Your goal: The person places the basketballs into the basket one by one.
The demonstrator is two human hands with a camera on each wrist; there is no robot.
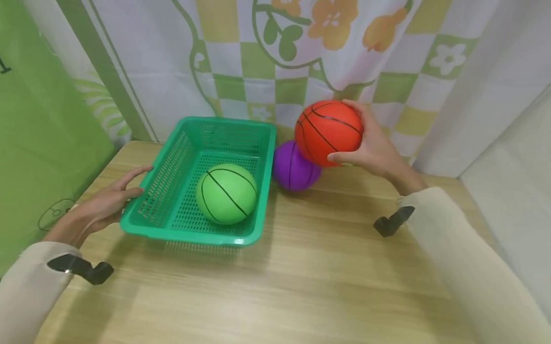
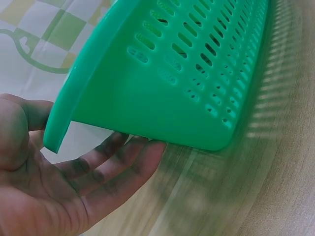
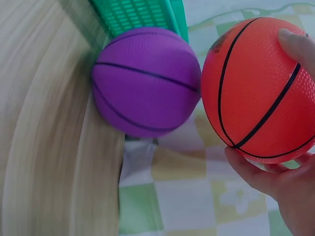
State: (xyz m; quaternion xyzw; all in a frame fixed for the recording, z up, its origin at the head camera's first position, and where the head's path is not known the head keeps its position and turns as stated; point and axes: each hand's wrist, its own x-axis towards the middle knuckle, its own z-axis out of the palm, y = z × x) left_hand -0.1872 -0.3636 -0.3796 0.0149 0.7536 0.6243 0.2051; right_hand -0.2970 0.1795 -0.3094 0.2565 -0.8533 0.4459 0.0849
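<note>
My right hand [image 1: 372,145] grips a red toy basketball [image 1: 329,131] with black lines, thumb on its near side and fingers round the far side. The ball is raised, overlapping a purple ball [image 1: 296,167] in the head view. In the right wrist view the red ball's edge meets the purple ball [image 3: 145,81]. At the left, my left hand [image 1: 110,199] holds a green plastic basket [image 1: 196,235] by its left side; the rim lies between its digits, with several fingertips [image 2: 152,150] against the outer wall. Inside the basket sits a light green ball [image 1: 226,194].
The purple ball rests on the wooden table [image 1: 308,284] against the basket's right side. Behind the table hangs a checked, flowered curtain [image 1: 260,85]. A green cloth [image 1: 31,108] hangs at the left, and a pale wall [image 1: 527,150] stands at the right.
</note>
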